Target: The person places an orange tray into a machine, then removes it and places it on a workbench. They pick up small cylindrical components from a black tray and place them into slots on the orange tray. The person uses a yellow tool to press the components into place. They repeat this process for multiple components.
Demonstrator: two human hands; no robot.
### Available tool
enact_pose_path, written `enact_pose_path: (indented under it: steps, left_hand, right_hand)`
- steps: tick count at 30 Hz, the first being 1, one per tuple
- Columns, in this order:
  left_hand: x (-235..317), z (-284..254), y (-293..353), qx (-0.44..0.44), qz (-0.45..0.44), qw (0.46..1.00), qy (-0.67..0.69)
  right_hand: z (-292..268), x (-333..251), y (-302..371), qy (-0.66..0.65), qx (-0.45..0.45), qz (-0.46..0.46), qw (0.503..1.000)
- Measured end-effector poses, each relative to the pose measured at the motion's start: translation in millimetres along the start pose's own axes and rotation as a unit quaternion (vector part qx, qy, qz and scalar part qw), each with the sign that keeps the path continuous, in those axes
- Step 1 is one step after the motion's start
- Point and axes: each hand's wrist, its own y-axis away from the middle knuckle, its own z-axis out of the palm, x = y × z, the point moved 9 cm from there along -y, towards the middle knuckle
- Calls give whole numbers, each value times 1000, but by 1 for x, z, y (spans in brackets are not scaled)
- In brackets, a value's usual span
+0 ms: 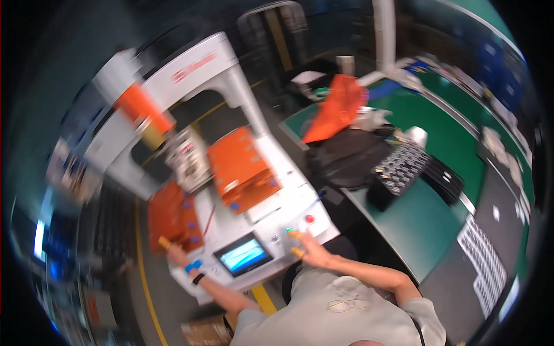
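My right hand (314,252), with yellow finger covers, reaches over the machine's front panel; its fingers are stretched out and one tip is at a green lit button (288,230). My left hand (178,254), also with a yellow-covered finger held out, is beside the near edge of the left orange fixture (173,216); blur hides whether it touches. A blue band and a black band circle that wrist. A second orange fixture (242,164) sits on the white machine bed (288,167). Between the hands is a lit touch screen (243,256).
A white gantry (199,63) spans the machine, carrying an orange and white head (141,104). A red button (310,219) is right of the green one. On the green workbench (404,230) stand a black tray of small parts (401,170), a black bag (349,155) and orange material (337,109).
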Motion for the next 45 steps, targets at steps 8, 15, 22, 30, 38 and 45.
enact_pose_path:
  steps: [8,15,22,30,38,45]
  left_hand:
    - [213,-10,23,63,170,977,115]
    - [312,-13,81,24,219,949,223]
    - [340,-43,91,-5,228,930,287]
    - [364,-71,107,-23,255,905,340]
    - [373,-86,120,-31,257,890,376]
    - [376,-81,134,-64,244,867,430]
  right_hand:
    - [-47,-28,33,-149,61,-44,986]
    - [-116,-53,74,-179,128,-23,975]
    - [-144,-51,83,-140,152,-39,978]
    - [-114,-5,66,-219,239,4,946]
    - [-105,7,69,-215,178,3,960]
    - [-138,-15,68,-220,187,-2,957]
